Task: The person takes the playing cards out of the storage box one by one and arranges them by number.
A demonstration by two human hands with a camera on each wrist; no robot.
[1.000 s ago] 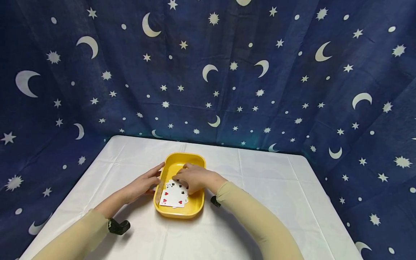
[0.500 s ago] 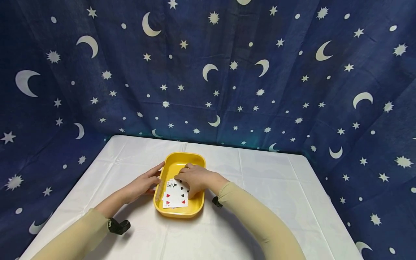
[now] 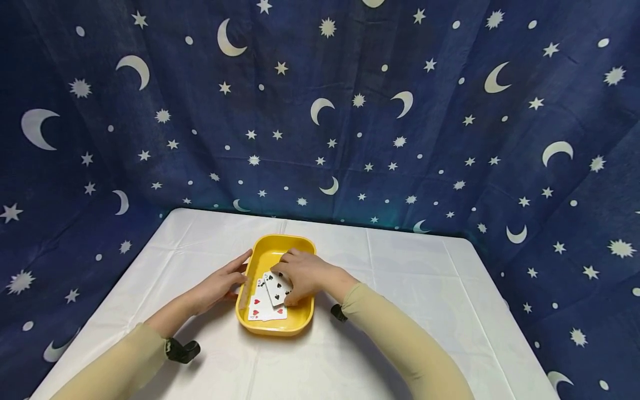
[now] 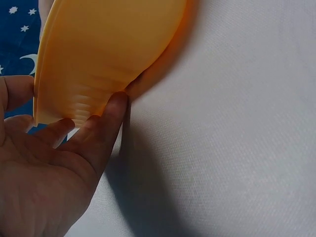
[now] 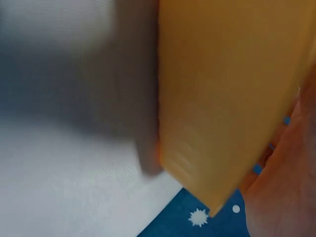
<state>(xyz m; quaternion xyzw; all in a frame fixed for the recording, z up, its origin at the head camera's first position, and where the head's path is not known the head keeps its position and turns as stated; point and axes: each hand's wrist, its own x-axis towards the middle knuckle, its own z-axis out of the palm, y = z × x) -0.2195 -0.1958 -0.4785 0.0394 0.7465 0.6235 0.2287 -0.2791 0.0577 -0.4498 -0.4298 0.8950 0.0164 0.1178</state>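
A yellow plastic tray [image 3: 270, 332] stands on the table with playing cards inside. My right hand [image 3: 307, 275] reaches over its right side and pinches a five-of-spades playing card [image 3: 276, 290], tilted above the others. Beneath it, a card with red hearts [image 3: 257, 311] overlaps another card with a black five [image 3: 260, 284] in its corner. My left hand [image 3: 217, 286] touches the tray's left outer wall; in the left wrist view, extended fingers [image 4: 116, 106] press against the ribbed wall [image 4: 81, 103]. The right wrist view shows mostly the tray's outer wall [image 5: 222, 98], which hides the cards.
A white cloth [image 3: 400, 311] covers the table around the tray. Behind it hangs a dark blue curtain [image 3: 300, 178] patterned with moons and stars. Black wrist straps [image 3: 182, 350] show at both sleeves.
My right hand has shifted slightly right and drawn the five of spades up and away from the pile, turning it at an angle. My left hand and the tray stay put.
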